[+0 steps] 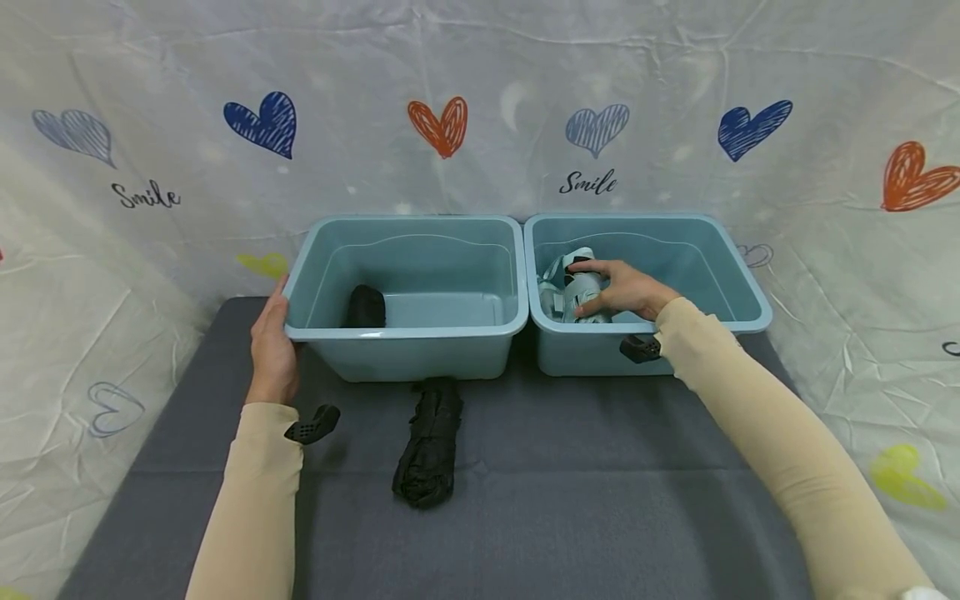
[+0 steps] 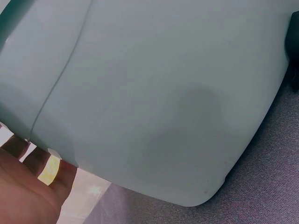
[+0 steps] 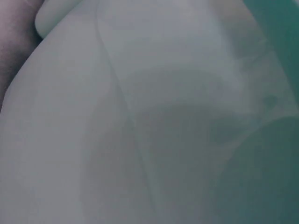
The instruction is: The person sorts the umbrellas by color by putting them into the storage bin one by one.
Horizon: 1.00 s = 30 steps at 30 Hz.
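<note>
In the head view, my right hand [image 1: 628,290] reaches into the right light-blue bin [image 1: 581,357] and grips a pale blue folded umbrella [image 1: 582,288], thumb on the near side and fingers over the far side. More pale blue folded fabric [image 1: 551,300] lies beside it, partly hidden. My left hand [image 1: 274,354] rests against the outer left side of the left light-blue bin [image 1: 405,354], its fingers extended along the wall in the left wrist view. A black rolled item [image 1: 366,307] sits inside that bin. The right wrist view shows mostly blurred bin wall [image 3: 70,140].
A folded black umbrella [image 1: 429,454] lies on the dark grey table [image 1: 555,517] in front of the left bin. The two bins stand side by side against a white cloth backdrop [image 1: 495,50] printed with hearts.
</note>
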Each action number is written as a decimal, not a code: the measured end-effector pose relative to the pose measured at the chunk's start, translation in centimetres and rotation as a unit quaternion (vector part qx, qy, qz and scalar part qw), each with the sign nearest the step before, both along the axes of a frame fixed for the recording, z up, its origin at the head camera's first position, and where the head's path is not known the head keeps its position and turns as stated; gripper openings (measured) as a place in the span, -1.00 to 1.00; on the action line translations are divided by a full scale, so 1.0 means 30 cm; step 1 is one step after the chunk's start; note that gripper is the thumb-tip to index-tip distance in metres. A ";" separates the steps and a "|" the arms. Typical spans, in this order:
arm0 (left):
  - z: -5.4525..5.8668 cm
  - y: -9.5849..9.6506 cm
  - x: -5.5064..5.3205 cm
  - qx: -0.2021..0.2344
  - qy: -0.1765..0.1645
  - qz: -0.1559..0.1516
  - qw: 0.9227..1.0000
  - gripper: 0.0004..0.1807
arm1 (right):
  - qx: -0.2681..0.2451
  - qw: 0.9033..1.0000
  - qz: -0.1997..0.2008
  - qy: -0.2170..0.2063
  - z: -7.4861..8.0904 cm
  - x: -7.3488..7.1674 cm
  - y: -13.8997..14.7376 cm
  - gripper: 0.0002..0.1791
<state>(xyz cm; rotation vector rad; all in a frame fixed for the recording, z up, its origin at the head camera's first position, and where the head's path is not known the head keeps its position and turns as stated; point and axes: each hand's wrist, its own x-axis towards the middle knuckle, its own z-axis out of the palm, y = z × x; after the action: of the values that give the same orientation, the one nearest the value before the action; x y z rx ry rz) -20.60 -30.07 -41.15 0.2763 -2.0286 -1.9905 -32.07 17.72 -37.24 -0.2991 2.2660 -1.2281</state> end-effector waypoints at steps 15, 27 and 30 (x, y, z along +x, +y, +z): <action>0.005 0.003 -0.001 -0.014 0.009 0.003 1.000 -0.45 | 0.005 1.000 0.007 -0.028 0.000 -0.003 0.002 -0.03; 0.001 0.001 0.001 -0.014 0.005 -0.001 1.000 -0.45 | -0.032 0.997 0.002 -0.064 0.001 0.002 -0.002 -0.08; -0.002 0.000 0.002 -0.015 0.003 0.002 1.000 -0.46 | -0.038 0.998 0.000 -0.056 0.004 0.008 0.000 -0.09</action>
<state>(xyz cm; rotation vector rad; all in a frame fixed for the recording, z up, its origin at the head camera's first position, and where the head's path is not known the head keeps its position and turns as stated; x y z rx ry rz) -20.53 -30.06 -41.21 0.2670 -2.0517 -1.9540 -31.82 17.73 -37.10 -0.2531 2.1275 -1.3001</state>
